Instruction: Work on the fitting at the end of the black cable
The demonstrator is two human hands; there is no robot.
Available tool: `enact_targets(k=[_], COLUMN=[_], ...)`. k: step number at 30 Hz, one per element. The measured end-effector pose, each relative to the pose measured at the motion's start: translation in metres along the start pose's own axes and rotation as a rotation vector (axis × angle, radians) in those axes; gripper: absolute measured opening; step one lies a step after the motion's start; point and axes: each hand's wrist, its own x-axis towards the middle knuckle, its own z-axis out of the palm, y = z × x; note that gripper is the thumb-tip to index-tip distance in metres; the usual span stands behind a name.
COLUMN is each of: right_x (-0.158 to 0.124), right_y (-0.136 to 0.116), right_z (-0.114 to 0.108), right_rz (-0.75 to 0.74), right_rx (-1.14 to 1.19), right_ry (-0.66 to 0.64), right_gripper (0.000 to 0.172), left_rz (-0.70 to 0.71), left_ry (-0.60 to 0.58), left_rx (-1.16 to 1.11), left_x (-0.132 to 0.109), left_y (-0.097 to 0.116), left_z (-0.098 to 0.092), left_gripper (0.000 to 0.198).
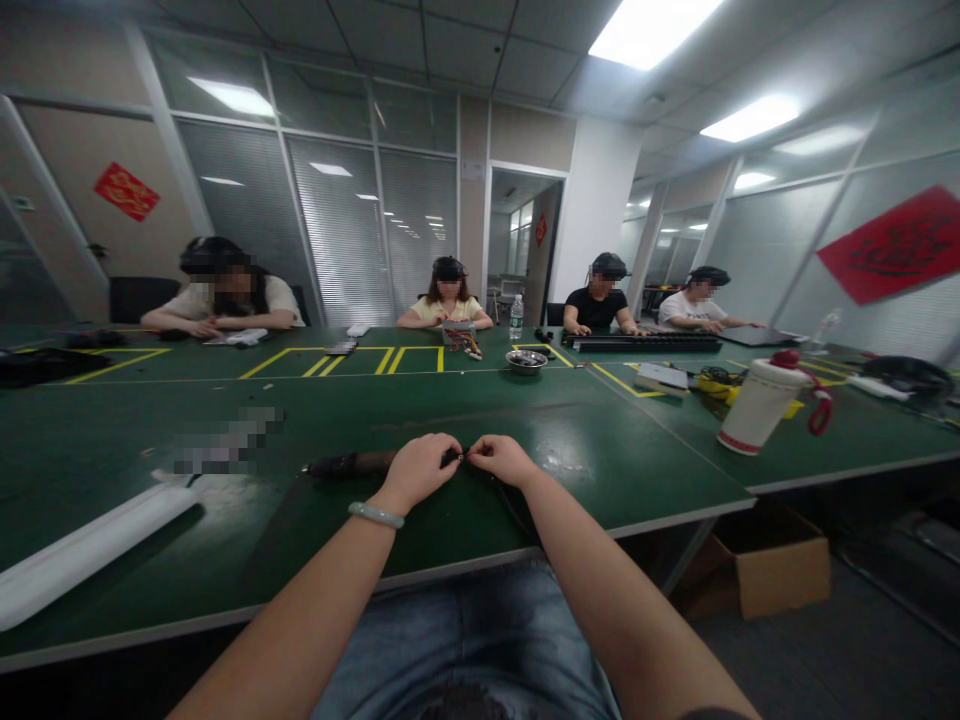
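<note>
On the green table (300, 560) in front of me lies a dark, pen-shaped tool (367, 464) that looks like an electric screwdriver, its metal tip pointing left. My left hand (424, 470), with a pale bangle at the wrist, is closed around the tool's right end. Beside it, my right hand (501, 460) pinches the end of a black cable (517, 508), which runs down toward the table's front edge. The fingertips of both hands almost meet. Whether the cable's plug sits in the tool is too small to tell.
A long white object (97, 550) lies at left. To the right stand a cream tumbler (761, 405) and a white box (661, 378). Farther back are a metal bowl (526, 361), a water bottle (517, 318) and a black keyboard-like bar (645, 343). Several people sit across the table.
</note>
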Motion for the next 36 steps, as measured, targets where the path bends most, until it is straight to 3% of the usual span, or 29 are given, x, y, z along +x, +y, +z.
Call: enact_targets(k=[36], right_x=[-0.0013], right_y=[-0.0034], right_z=[-0.0010], right_rz=[0.005], right_rx=[-0.026], right_ry=[0.000], right_gripper=[0.019], left_rz=[-0.030], left_ry=[-0.037], left_rx=[-0.014], left_x=[0.0005], left_y=[0.0015], left_z=[-0.0018], left_gripper=[0.016])
